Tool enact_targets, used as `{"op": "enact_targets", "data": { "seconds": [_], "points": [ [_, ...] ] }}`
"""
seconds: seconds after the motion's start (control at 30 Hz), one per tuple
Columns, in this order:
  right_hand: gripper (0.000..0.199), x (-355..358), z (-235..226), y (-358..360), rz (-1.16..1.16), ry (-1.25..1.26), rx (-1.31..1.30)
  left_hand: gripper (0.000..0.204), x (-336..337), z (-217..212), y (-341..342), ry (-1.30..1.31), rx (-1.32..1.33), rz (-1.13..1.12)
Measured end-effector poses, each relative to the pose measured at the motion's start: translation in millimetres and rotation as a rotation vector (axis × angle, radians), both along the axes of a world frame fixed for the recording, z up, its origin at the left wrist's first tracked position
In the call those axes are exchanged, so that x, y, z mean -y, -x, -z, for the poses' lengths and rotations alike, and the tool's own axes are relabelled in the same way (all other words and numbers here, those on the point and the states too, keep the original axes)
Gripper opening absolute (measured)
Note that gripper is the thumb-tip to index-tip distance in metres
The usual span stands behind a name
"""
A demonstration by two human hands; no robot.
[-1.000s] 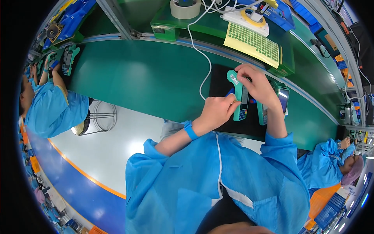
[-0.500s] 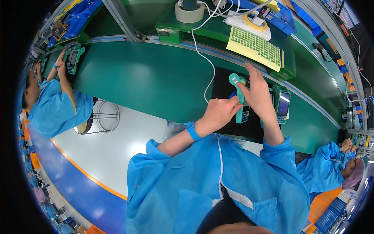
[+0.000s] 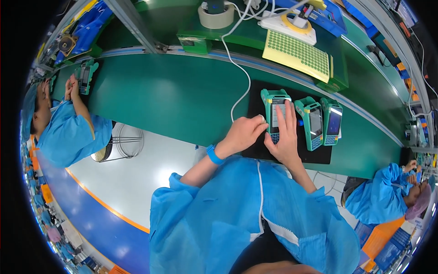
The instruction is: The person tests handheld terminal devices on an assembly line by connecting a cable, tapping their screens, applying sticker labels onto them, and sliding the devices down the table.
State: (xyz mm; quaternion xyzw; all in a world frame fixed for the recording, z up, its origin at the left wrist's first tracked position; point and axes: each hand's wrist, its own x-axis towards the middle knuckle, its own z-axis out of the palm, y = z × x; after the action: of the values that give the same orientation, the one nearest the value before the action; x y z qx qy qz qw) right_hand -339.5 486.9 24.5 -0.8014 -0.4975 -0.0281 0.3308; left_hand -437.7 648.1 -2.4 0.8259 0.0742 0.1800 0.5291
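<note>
A payment terminal in a green frame (image 3: 269,98) lies face up on the black mat, its screen and part of its keypad showing. My right hand (image 3: 286,139) rests on it with fingers stretched across the screen and the thumb apart. At the terminal's left edge, my left hand (image 3: 242,134) has thumb and fingertips pressed together; what is between them, if anything, is hidden. A white cable (image 3: 249,75) runs down toward my left hand, where its end is out of sight. Two more green-framed terminals, a middle one (image 3: 315,121) and a right one (image 3: 334,123), lie to the right.
Behind the black mat (image 3: 315,156), a green shelf holds a yellow sheet of green dots (image 3: 296,55), a white power strip (image 3: 292,27) and a tape roll (image 3: 216,17). One co-worker (image 3: 75,132) sits at far left, another (image 3: 381,194) at far right.
The terminal, tilted on its side before, now lies with its screen up. My right hand has come down from above its far end onto the screen; my left hand has shifted slightly left.
</note>
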Motion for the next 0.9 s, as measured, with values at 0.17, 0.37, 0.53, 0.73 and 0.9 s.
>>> {"op": "enact_targets", "data": {
  "seconds": [0.17,0.37,0.53,0.73,0.9],
  "points": [
    [0.083,3.3,-2.7,4.3,0.076,-0.069,-0.098,0.028,-34.0,-6.6,30.1,0.951,0.003,-0.057],
    [0.082,1.2,-0.6,21.7,0.123,0.085,0.203,0.017,-55.9,4.6,62.1,0.133,0.085,-0.640],
    [0.046,-32.9,-13.5,28.1,-0.286,0.154,0.184,0.022,-54.5,13.3,55.2,-0.236,-0.007,-0.604],
    [0.033,-73.0,-5.3,36.4,-0.135,0.298,0.364,0.022,-62.6,18.8,58.6,-0.186,0.047,-0.576],
    [0.028,-62.3,-17.6,20.1,-0.084,0.269,0.332,0.022,-62.2,18.6,61.8,-0.164,0.070,-0.557]
  ]
}}
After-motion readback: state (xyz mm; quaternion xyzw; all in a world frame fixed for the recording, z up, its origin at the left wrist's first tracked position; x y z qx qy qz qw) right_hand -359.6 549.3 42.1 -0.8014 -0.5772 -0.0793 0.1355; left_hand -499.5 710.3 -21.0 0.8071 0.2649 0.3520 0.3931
